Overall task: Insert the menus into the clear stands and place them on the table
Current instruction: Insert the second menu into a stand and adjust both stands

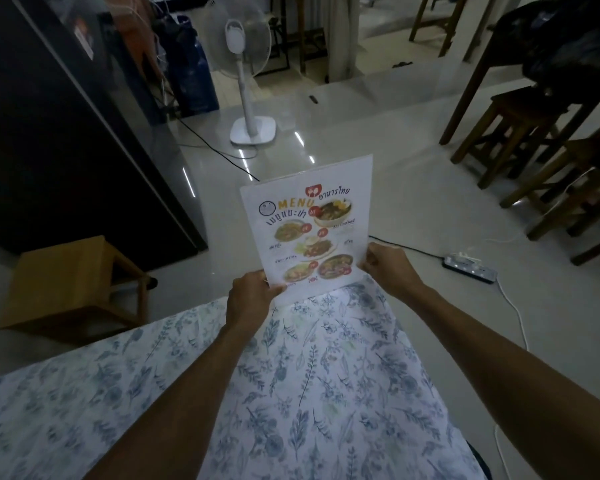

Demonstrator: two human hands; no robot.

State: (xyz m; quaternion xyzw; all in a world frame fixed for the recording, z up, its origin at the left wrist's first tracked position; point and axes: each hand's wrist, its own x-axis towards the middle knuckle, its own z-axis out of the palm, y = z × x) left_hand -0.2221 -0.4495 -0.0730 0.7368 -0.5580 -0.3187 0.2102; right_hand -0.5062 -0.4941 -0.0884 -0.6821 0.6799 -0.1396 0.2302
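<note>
The menu (307, 230) sits inside the clear stand (361, 168), held up past the far end of the desk (326, 375). The left hand (248, 299) pinches its bottom left corner and the right hand (387, 266) pinches the bottom right, probably to keep it straight before setting it down.
</note>
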